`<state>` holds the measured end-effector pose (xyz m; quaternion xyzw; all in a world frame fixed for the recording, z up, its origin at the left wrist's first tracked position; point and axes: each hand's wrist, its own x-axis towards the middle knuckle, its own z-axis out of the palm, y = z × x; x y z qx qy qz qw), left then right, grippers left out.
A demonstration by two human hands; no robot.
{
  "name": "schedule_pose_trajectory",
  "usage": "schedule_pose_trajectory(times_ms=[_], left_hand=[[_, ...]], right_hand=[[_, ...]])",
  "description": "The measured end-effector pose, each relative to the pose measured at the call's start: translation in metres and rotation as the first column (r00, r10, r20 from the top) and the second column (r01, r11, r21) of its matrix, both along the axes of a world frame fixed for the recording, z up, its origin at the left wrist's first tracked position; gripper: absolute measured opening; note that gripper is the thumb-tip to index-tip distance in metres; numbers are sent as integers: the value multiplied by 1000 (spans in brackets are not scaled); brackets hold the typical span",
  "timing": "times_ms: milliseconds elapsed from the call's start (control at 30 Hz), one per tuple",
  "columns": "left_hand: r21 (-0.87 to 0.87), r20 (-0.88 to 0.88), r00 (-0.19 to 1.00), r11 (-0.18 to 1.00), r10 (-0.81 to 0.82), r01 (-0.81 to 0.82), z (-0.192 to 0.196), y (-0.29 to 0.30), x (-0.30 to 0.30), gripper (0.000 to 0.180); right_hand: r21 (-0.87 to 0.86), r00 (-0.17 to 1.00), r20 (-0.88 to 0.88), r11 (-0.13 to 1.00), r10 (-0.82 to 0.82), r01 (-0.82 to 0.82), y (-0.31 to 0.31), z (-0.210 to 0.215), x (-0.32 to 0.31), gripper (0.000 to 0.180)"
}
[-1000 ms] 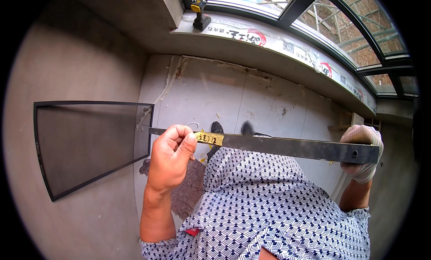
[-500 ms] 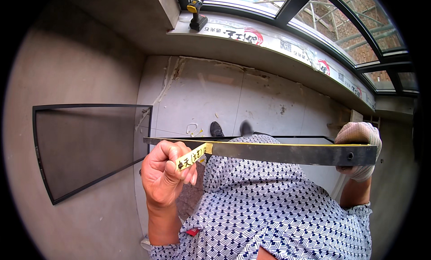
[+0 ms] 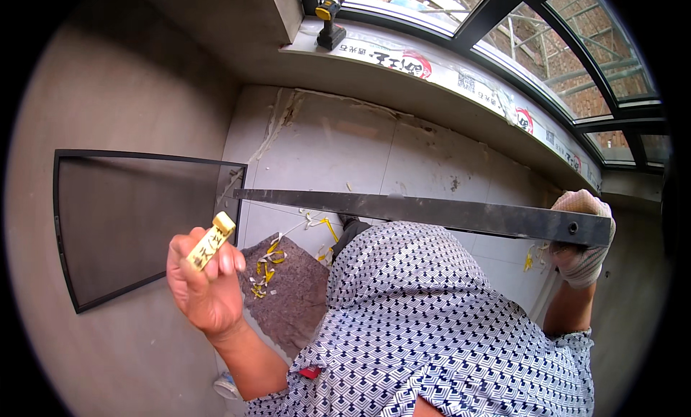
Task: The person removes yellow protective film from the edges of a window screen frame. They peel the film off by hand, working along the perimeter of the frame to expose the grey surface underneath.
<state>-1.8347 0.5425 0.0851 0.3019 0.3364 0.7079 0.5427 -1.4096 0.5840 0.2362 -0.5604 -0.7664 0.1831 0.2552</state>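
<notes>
A short strip of yellow tape [image 3: 204, 255] with dark handwriting is pinched between the thumb and fingers of my bare left hand [image 3: 205, 296]. Its upper end is folded over into a small lump, and it is apart from the bar. My right hand [image 3: 580, 264], in a pale knitted glove, grips the right end of a long dark metal bar [image 3: 403, 209]. The bar crosses in front of me nearly level, with a round hole near the gripped end. Whether it is one side of a larger frame cannot be told. Its far left end overlaps the leaning screen in view.
A black-framed mesh screen [image 3: 137, 226] leans on the left wall. Yellow and white tape scraps [image 3: 268, 269] lie on a brown mat [image 3: 288, 302] and the tiled floor [image 3: 331, 140]. A yellow-black cordless drill [image 3: 331, 25] stands on the film-covered windowsill [image 3: 389, 53].
The yellow tape has come away from the bar. My left hand has moved left with it. The bar sits higher in view and its yellow edge no longer shows. My right hand keeps its grip.
</notes>
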Motion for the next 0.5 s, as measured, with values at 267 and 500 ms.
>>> schedule_pose_trajectory(times_ms=[267,500], left_hand=[[-295,-141,985,945,103,-142,-87,-9,-18,17],[-578,-378,919,747,112,-329,-192,-31,-53,26]], right_hand=[[78,992,-43,989,-119,122,-5,0,4,58],[49,973,-95,975,-210,215,-9,7,11,65]])
